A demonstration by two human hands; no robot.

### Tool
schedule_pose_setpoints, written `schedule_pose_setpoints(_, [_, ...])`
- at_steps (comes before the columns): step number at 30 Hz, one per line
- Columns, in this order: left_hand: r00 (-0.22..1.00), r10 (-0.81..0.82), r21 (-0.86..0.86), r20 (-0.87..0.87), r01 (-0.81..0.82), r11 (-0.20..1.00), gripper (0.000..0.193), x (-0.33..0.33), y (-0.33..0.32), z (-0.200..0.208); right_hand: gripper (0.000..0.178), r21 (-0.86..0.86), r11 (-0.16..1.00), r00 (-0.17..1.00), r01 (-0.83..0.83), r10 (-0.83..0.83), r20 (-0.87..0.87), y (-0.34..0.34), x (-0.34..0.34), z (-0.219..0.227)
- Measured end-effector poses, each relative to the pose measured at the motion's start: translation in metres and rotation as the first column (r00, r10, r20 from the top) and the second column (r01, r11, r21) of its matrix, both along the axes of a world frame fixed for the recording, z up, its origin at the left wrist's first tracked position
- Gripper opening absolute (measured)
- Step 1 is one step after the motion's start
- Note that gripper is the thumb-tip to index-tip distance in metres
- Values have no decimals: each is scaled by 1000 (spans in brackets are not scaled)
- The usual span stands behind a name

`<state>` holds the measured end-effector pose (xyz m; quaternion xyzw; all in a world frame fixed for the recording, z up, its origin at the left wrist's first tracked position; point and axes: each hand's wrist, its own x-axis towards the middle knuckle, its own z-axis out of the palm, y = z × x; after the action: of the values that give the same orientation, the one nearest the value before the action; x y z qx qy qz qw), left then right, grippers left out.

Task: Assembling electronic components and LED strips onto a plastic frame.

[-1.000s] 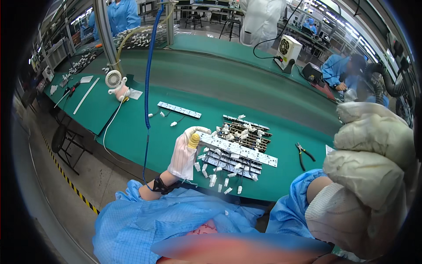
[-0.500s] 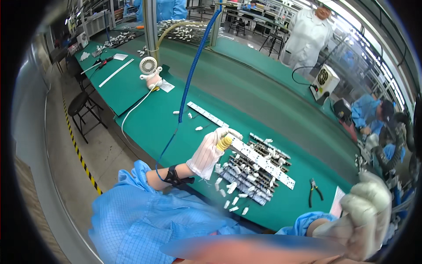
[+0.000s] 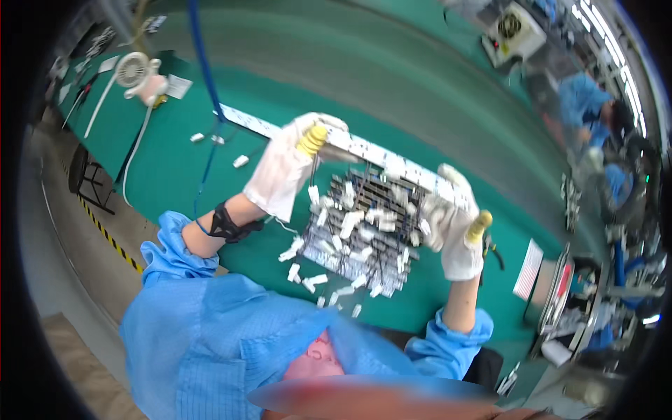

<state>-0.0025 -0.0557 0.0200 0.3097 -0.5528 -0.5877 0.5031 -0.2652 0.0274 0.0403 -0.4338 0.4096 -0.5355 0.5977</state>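
A white circuit-board strip (image 3: 388,158) spans between my hands over a pile of dark and pale strips (image 3: 353,241) with black wires and white plug connectors. My left hand (image 3: 297,150), in a white glove with a yellow cot on the thumb, is closed on the strip's left part. At its right end, my right hand (image 3: 455,224), gloved alike, has its fingers closed around the strip. Another stretch of white strip (image 3: 245,120) runs out left of my left hand; whether it joins the held one is hidden. Loose connectors (image 3: 308,280) lie along the pile's near side.
A small fan (image 3: 143,78) stands at the far left of the green table, its cable trailing forward. A blue coiled cord (image 3: 203,63) hangs nearby. Pliers (image 3: 495,255) and a paper sheet (image 3: 528,269) lie to the right. A person in blue (image 3: 588,105) sits across the line.
My right hand has come from the lower right edge to the strip and taken hold of its right end. The strip has been shifted to the pile's far side. The view has turned.
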Motion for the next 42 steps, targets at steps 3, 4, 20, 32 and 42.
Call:
schedule_pose_setpoints(3, [823, 255, -413, 507, -29, 910, 43, 18, -2, -19, 51, 42, 987, 982, 156, -150, -112, 2, 1, -7])
schedule_pose_setpoints(4, [829, 183, -349, 529, 16, 937, 44, 17, 0, -11, 36, 22, 984, 983, 178, -177, -42, 5, 3, -9])
schedule_pose_setpoints(20, [968, -157, 76, 195, 145, 987, 57, 23, 24, 2, 42, -14, 958, 951, 285, -284, -120, 28, 5, -7])
schedule_pose_setpoints(32, [934, 37, -109, 354, 2, 994, 33, 15, 24, -8, 41, 156, 984, 922, 84, -136, 363, 27, 11, -1])
schedule_pose_setpoints(42, [912, -113, -176, 394, 195, 965, 48, 28, 19, 1, 40, -103, 936, 905, 336, -352, -241, 35, -1, 2])
